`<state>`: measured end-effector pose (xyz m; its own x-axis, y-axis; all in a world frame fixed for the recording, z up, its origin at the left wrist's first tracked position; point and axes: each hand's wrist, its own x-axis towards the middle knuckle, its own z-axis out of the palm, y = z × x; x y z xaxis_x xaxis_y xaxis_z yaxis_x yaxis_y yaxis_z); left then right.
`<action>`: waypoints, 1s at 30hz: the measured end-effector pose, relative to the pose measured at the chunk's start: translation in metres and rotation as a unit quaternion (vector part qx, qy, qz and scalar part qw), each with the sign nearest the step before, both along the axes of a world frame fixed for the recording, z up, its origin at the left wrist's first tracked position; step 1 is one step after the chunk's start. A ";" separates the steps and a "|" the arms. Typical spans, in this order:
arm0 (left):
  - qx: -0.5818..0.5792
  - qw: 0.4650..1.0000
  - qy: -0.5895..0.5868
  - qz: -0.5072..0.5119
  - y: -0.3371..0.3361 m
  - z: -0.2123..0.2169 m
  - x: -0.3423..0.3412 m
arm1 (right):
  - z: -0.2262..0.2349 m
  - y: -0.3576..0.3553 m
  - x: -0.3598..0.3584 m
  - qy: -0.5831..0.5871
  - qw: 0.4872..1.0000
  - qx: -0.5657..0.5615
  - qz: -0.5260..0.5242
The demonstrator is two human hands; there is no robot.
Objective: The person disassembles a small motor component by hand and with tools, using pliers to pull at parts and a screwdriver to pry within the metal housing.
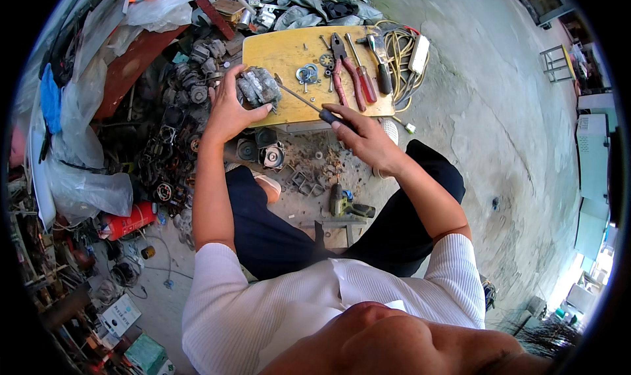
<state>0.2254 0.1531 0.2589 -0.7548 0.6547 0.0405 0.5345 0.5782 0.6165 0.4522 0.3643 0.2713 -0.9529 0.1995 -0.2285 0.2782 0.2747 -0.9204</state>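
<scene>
My left hand grips a grey metal motor part that rests on the near left of a low yellow wooden table. My right hand holds a screwdriver by its dark handle. Its thin shaft points up and left, and the tip reaches the grey part. I sit low with my knees on either side of the table's near edge.
On the table lie red-handled pliers, another tool with a dark handle, washers and small round parts. A coiled cable hangs at its right end. Motor parts pile up at left. A cordless drill lies on the ground.
</scene>
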 end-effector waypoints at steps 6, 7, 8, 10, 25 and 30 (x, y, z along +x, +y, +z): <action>0.020 0.998 0.064 0.004 0.011 -0.017 0.005 | -0.028 -0.023 -0.003 -0.052 0.968 -0.245 -0.017; 0.025 0.998 0.065 0.007 0.011 -0.018 0.004 | -0.031 -0.027 -0.004 -0.031 0.962 -0.272 -0.019; 0.031 0.997 0.066 0.009 0.012 -0.019 0.004 | -0.032 -0.030 -0.006 -0.031 0.959 -0.279 -0.025; 0.050 0.997 0.054 0.012 0.012 -0.019 0.005 | -0.033 -0.034 -0.008 -0.030 0.955 -0.294 -0.038; 0.141 0.988 -0.036 0.052 0.004 -0.026 0.005 | -0.048 -0.046 -0.017 0.000 0.965 -0.261 -0.021; 0.149 0.986 -0.045 0.053 0.003 -0.023 0.008 | -0.042 -0.051 -0.018 -0.022 0.930 -0.367 -0.029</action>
